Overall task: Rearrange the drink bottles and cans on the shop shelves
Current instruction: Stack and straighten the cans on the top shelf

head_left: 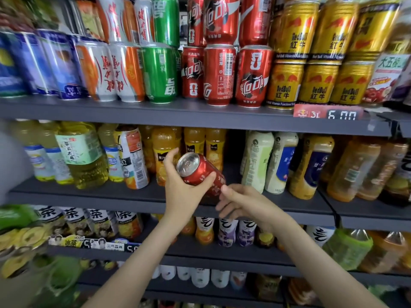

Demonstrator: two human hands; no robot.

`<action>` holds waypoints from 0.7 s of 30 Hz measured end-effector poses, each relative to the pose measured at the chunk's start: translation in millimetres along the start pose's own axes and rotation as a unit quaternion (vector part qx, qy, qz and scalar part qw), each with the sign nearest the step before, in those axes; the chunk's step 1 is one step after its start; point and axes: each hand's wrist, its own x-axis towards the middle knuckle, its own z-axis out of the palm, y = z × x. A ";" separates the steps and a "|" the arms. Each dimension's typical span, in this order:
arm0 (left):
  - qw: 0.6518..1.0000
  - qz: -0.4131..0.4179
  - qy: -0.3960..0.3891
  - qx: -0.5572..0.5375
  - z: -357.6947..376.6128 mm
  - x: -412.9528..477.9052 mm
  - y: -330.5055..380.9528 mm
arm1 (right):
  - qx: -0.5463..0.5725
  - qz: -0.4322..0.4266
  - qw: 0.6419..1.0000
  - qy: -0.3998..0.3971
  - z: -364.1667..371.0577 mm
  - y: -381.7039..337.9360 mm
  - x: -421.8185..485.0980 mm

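Observation:
A red cola can (199, 172) is tilted in front of the middle shelf, its silver end turned up and to the left. My left hand (182, 190) grips its body from below, thumb across the red side. My right hand (242, 203) touches the can's lower end with its fingertips; whether it grips is hidden. On the top shelf stand two tiers of matching red cola cans (220, 74), between green cans (160, 73) and gold Red Bull cans (318, 83).
Behind the held can, the middle shelf (289, 201) has a dark gap between orange juice bottles (166, 152) and pale milk-tea bottles (258, 161). White-and-orange cans (111, 72) stand at the top left. Lower shelves carry tea and juice bottles (97, 221).

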 end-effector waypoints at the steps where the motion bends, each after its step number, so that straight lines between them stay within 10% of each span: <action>1: 1.000 -0.002 0.008 -0.028 -4.9 1.0 5.5 | -0.026 0.013 0.999 -0.013 -0.2 -6.4 -2.0; 7: 0.983 0.019 0.004 -0.185 -21.4 4.4 50.8 | 0.130 -0.098 0.984 -0.078 16.8 -34.3 -12.8; 12: 0.986 0.115 -0.081 -0.088 -41.6 13.2 90.1 | 0.254 -0.260 0.932 -0.014 32.1 -72.2 -38.0; 16: 0.968 0.162 -0.085 0.173 -46.2 40.8 117.4 | 0.138 -0.344 0.922 0.113 28.9 -120.0 -37.0; 21: 0.952 0.159 -0.072 0.251 -38.6 89.3 143.1 | -0.023 -0.383 0.904 0.187 21.1 -169.2 -7.1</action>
